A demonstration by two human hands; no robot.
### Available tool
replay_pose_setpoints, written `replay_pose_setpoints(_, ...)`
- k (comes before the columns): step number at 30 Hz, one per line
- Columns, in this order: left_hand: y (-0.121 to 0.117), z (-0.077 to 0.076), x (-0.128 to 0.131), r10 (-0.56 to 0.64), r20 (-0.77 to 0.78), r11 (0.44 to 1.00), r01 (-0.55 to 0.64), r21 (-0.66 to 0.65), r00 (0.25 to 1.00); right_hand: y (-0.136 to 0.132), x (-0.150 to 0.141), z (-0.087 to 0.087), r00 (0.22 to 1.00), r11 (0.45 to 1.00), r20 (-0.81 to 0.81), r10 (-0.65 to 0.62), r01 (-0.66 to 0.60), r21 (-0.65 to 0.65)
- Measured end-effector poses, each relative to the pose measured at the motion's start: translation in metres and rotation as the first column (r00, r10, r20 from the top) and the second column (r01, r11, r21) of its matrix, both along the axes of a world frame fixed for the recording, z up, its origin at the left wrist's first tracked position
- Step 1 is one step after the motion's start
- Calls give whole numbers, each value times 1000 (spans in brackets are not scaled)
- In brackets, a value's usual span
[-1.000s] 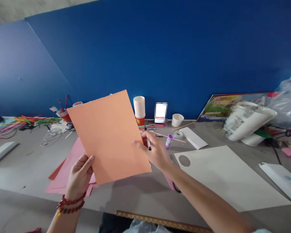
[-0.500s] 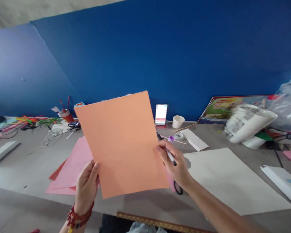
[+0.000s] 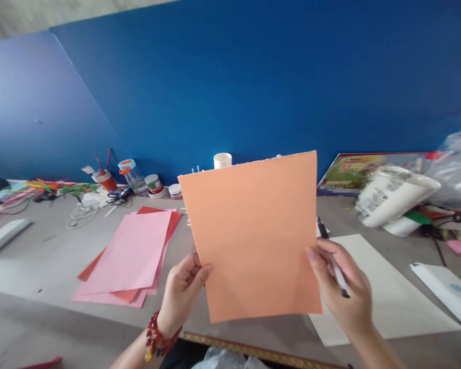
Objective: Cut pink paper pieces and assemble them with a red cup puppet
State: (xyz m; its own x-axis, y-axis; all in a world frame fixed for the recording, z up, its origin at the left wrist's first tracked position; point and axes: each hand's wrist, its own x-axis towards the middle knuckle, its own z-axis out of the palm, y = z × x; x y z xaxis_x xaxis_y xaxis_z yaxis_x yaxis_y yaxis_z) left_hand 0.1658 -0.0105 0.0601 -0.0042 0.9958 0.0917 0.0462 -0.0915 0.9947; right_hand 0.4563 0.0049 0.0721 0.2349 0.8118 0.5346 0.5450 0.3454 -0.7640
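Note:
An orange sheet of paper is held up in front of me, slightly tilted, by its two side edges. My left hand pinches the lower left edge between thumb and fingers; a red beaded bracelet circles that wrist. At the lower right edge, my right hand grips the sheet with thumb and fingers. A pen with a dark cap is also tucked in my right hand, slanting across the fingers. The sheet hides the middle of the table behind it.
Pink and red paper sheets lie stacked at left. On the right rests a large white sheet. Along the blue wall stand a water bottle, jars and wrapped paper cups. A white device lies far right.
Both hands have carried the orange sheet to the right, uncovering the pink and red stack, bottle and jars. The sheet now covers the small items at the back middle. The pen stays in my right hand.

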Motion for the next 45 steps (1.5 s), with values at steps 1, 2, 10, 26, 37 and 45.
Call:
replay_pose_setpoints(1, 0, 0, 3, -10, 7, 1000, 10, -8, 1000, -1, 2, -2, 1000, 1000, -20, -14, 14, -15)
replay_pose_setpoints(2, -1, -1, 5, -22, 16, 1000, 22, -16, 1000, -2, 3, -3, 999, 999, -41, -28, 27, -28)
replay_pose_setpoints(10, 1, -7, 13, -76, 128, 992, 89, -94, 989, -3, 2, -1, 971, 991, -231, -68, 38, -131)
replay_pose_setpoints(26, -8, -19, 39, -58, 570, 961, 200, -190, 819, -20, 15, -12, 942, 979, -293, -164, 118, -167)
replay_pose_setpoints(37, -9, -10, 48, -45, 571, 968, 178, -179, 820, -20, 8, -14, 905, 956, -343, -250, 175, -234)
replay_pose_setpoints(45, -5, -8, 45, -43, 505, 981, 133, -142, 862, -20, 7, -15, 910, 959, -330, -253, 193, -205)
